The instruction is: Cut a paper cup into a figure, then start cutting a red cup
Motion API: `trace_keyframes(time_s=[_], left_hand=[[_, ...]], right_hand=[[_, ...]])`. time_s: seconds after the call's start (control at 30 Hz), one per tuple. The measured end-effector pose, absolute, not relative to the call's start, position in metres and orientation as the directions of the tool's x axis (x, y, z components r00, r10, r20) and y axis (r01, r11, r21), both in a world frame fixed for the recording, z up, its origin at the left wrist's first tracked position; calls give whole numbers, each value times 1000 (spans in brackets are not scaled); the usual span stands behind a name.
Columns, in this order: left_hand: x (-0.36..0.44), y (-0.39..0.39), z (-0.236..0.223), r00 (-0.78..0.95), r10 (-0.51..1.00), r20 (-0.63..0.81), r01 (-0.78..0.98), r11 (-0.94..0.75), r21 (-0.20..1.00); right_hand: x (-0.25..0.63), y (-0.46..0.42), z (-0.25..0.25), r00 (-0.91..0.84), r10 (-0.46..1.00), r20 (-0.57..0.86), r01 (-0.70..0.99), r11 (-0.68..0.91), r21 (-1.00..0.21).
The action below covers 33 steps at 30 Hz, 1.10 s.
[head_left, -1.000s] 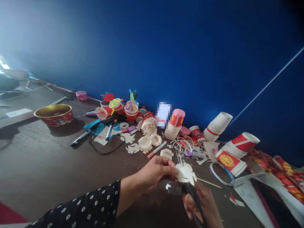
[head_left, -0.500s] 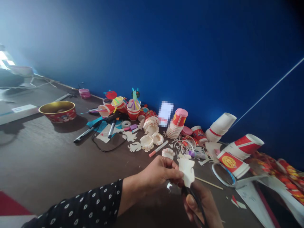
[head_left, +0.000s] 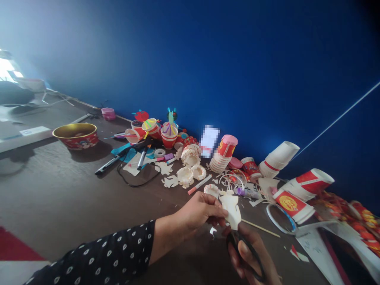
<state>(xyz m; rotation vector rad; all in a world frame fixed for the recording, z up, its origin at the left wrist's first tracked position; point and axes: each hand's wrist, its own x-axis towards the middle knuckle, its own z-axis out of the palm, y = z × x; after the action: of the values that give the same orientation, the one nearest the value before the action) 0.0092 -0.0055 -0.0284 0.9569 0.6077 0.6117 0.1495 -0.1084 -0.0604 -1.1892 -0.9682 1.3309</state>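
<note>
My left hand (head_left: 197, 211) pinches a small white paper cut-out (head_left: 232, 208) between thumb and fingers, above the dark tabletop (head_left: 59, 198). My right hand (head_left: 252, 257) is at the bottom edge, its fingers through the black handles of a pair of scissors (head_left: 237, 241) whose blades reach up to the cut-out's lower edge. A small white paper scrap (head_left: 212, 231) lies on the table just below my left hand.
Along the blue wall stand decorated red paper cups (head_left: 169, 136), a stack of white cups (head_left: 279, 158), tipped red cups (head_left: 311, 182), cut cup pieces (head_left: 190, 174), markers (head_left: 141, 158), a tape ring (head_left: 277, 215) and a wooden stick (head_left: 261, 228). A gold-lined red bowl (head_left: 75, 135) sits far left.
My left hand has turned the paper cut-out from lying broad to standing narrow and upright. The scissors stay at its lower edge. The view has drifted slightly left.
</note>
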Motion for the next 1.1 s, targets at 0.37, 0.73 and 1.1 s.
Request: trace_keyframes(time_s=[0.37,0.73,1.1], left_hand=[[11,-11,-30,697,693,-184,-256,480,839],[10,-11,-29,689,696,-203,-224,471,853],[11,-5,-28,632,763,-138,-265,381,886]], right_hand=[[139,-106,-55,130,981,-147,-179,-122,-976],[135,-105,-57,140,989,-44,-18,-42,-999],[134,-102,-54,161,984,-78,-32,-74,-997]])
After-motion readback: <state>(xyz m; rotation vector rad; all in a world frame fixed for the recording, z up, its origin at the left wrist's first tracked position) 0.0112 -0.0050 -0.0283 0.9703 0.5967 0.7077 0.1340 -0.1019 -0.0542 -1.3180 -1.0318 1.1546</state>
